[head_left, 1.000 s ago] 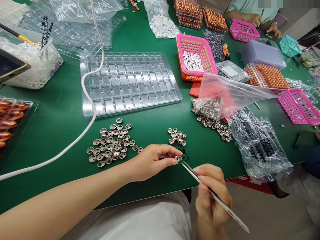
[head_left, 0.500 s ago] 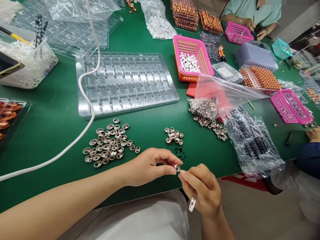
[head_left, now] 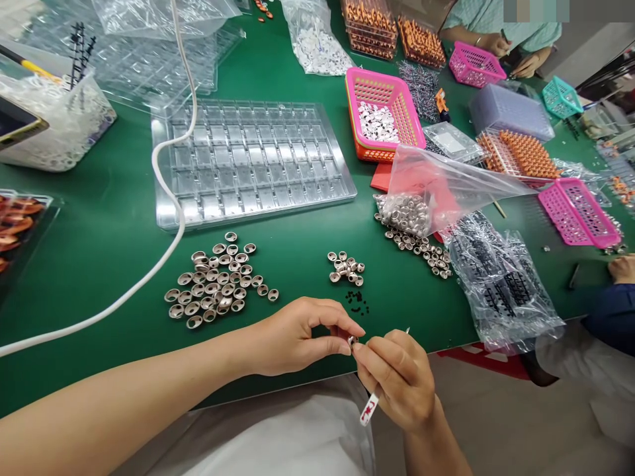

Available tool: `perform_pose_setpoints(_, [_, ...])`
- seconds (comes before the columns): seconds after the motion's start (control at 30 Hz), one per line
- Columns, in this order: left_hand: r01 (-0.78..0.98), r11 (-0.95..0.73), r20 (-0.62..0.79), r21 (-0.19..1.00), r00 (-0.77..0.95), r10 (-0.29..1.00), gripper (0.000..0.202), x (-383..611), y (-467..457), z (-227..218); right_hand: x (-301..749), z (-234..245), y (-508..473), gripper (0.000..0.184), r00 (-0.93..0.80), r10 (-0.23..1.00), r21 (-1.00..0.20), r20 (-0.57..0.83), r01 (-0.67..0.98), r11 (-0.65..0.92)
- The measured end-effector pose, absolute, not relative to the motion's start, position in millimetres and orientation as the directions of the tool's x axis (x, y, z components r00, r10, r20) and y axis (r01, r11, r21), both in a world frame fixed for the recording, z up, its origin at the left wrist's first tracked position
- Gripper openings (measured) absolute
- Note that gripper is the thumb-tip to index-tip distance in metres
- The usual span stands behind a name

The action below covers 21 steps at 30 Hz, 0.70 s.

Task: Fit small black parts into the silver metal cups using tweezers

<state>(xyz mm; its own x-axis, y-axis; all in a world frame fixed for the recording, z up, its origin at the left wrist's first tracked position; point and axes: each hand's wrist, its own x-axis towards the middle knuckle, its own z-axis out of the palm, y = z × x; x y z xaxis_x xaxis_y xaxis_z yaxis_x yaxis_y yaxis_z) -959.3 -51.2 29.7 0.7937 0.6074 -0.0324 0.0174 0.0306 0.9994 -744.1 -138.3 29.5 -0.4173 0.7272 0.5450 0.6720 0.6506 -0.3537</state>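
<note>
The person's bare left forearm (head_left: 149, 400) slanted across the near left part of the worktop (head_left: 297, 264), the wrist nearly straight. The left hand (head_left: 302, 334) was above the worktop, just inside its near edge, with thumb and forefinger stretched out around a rounded gap and their tips drawn together in a pinch; its other fingers were mostly hidden. The right forearm (head_left: 436, 443), also bare, sloped up from outside the worktop's near edge. The right hand (head_left: 397, 373) overlapped that edge in view, its back showing, its fingers bent and gripping, their tips right beside the left hand's fingertips.
</note>
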Motion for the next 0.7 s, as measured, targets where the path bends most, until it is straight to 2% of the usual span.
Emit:
perform_pose_setpoints(0.27, [0.006, -0.071, 0.04, 0.997, 0.772, 0.634, 0.022, -957.0, -55.6, 28.3, -743.5, 27.6, -141.8, 0.027, -0.458, 0.707, -0.292, 0.539, 0.686, 0.667])
perform_pose_setpoints(0.43, [0.004, -0.122, 0.079, 0.992, 0.738, 0.67, 0.021, -956.0, -60.0, 30.1, -741.5, 22.8, -146.3, 0.032, -0.458, 0.708, -0.312, 0.538, 0.672, 0.672])
perform_pose_setpoints(0.53, [0.005, -0.135, 0.09, 0.991, 0.721, 0.687, 0.021, -955.1, -62.0, 30.5, -739.8, 19.7, -148.0, 0.032, -0.467, 0.711, -0.334, 0.526, 0.655, 0.678])
perform_pose_setpoints(0.7, [0.02, -0.12, 0.07, 0.993, 0.712, 0.699, 0.02, -955.3, -61.0, 34.2, -737.2, 17.2, -148.1, 0.033, -0.478, 0.686, -0.302, 0.549, 0.652, 0.696])
